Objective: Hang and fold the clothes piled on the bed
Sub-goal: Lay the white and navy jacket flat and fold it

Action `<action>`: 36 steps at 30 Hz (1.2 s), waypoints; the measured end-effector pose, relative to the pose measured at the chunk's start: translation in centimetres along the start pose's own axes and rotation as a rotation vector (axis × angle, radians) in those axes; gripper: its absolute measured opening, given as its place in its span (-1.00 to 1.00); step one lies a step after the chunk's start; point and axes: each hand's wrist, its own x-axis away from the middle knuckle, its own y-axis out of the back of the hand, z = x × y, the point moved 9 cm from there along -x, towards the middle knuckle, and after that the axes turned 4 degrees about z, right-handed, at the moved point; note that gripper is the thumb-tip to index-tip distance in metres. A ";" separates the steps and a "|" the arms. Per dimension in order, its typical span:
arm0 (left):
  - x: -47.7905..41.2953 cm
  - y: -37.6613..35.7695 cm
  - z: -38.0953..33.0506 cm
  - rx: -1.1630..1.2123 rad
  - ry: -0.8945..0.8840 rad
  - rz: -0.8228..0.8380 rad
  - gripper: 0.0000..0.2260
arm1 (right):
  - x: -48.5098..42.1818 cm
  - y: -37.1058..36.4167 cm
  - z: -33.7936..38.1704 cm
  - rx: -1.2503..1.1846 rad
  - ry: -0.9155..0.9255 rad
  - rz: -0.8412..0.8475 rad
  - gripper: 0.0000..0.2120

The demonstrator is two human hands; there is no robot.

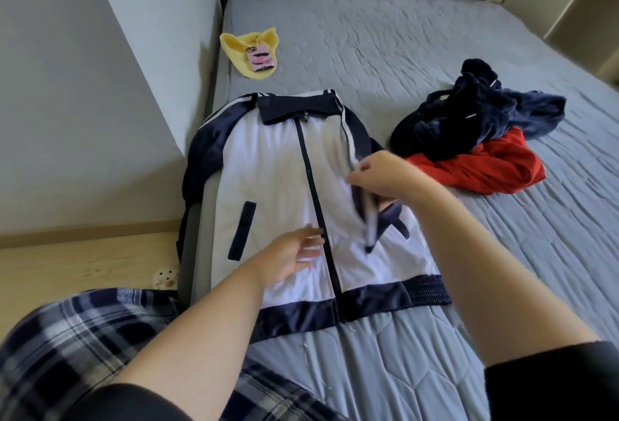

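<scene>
Now the right grip (385, 176) pinches the navy sleeve (371, 228) across the white jacket (268, 166); at its seven o'clock the left grip (288, 253) lies spread by the zip (314, 193).

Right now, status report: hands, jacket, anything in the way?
Left hand open over the jacket front. Right hand pinches the sleeve, folded inward. Jacket zipped, flat on the bed. Navy and red clothes lie apart, nothing blocking.

Jacket (278, 186): I see it lying face up by the left edge of the bed (402, 35), white with navy collar and hem, zipped; the sleeve on my right is folded across the front.
Navy garment (469, 119): a crumpled heap beside the jacket.
Red garment (485, 166): bunched, partly under the navy heap.
</scene>
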 end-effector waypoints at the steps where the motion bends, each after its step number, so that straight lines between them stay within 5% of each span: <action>1: 0.2 1.0 0.0 0.238 -0.011 0.002 -0.60 | 0.2 -2.5 1.0 -0.180 -0.001 0.143 -0.69; 3: 0.5 2.9 -0.5 0.440 -0.090 0.050 -0.41 | 0.3 -7.2 1.7 -0.492 -0.078 0.338 -0.74; 4: 0.7 3.7 -0.9 0.447 -0.123 0.058 -0.38 | -0.2 -8.4 1.1 -0.543 -0.108 0.297 -0.81; 8: 1.1 4.9 -0.1 0.249 -0.051 -0.102 -0.69 | -1.2 -8.2 -3.8 -0.351 -0.207 -0.247 -0.87; 10: 1.0 4.4 0.3 0.099 -0.034 -0.146 -0.78 | -0.1 -8.9 -6.4 -0.420 -0.318 -0.355 -0.79; 13: 0.9 3.7 -0.2 -0.002 -0.027 -0.189 -0.80 | 0.3 -12.1 -8.3 -0.742 -0.458 -0.263 -0.48; 16: 1.3 2.4 -2.5 0.138 -0.073 -0.029 -0.73 | -0.5 -12.3 -7.6 -0.992 -0.416 -0.191 -0.83; 20: 2.7 4.8 -4.3 0.097 -0.048 0.006 -0.72 | -1.6 -13.4 -6.7 -1.627 -0.442 -0.162 -0.86; 22: 3.1 7.3 -3.0 -0.254 0.091 -0.101 -0.84 | -1.3 -14.5 -8.0 -1.561 -0.563 -0.240 -0.91; 25: 3.2 10.3 -0.2 -0.637 0.283 -0.177 -0.87 | -1.6 -17.9 -6.6 -1.552 -0.486 -0.037 -0.69; 30: 2.6 9.8 -0.3 -0.495 0.156 -0.161 -0.74 | -2.8 -18.8 -4.2 -1.595 -0.201 0.158 -0.61; 33: 2.0 10.4 -1.9 -0.505 0.040 -0.270 -0.88 | -3.0 -19.5 -5.4 -1.469 -0.349 0.063 -0.72; 36: 1.3 11.0 -2.8 -0.585 -0.040 -0.399 -0.83 | -3.7 -18.3 -7.7 -1.342 -0.519 -0.069 -0.73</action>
